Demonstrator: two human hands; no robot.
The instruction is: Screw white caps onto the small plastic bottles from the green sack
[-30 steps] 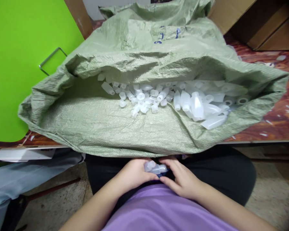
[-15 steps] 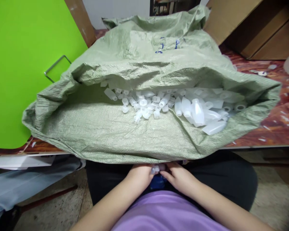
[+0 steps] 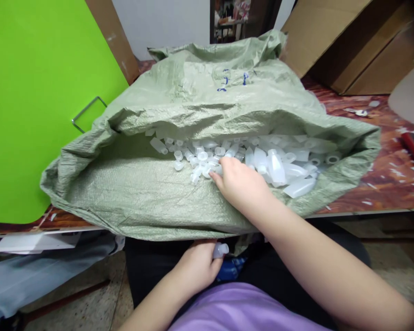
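The red-patterned worktop (image 3: 396, 156) carries a pale green woven sack (image 3: 193, 92), its wide mouth facing me and its lower lip drooping over the front edge. A bright green panel (image 3: 44, 110) covers the left end; an open cardboard box (image 3: 365, 69) sits toward the far right corner. My right hand (image 3: 243, 181) is inside the sack mouth, thumb and forefinger at the loose pieces; I cannot tell whether these fingers pinch one. My left hand (image 3: 200, 264) is below the front edge, over my lap, its fingers curled around a small translucent bottle (image 3: 221, 250) with the neck pointing right. A blue item (image 3: 231, 269) lies just beside it. In the sack, more translucent bottles (image 3: 276, 168) heap toward the right, next to a cluster of small cap-like pieces (image 3: 202, 156) near the middle.
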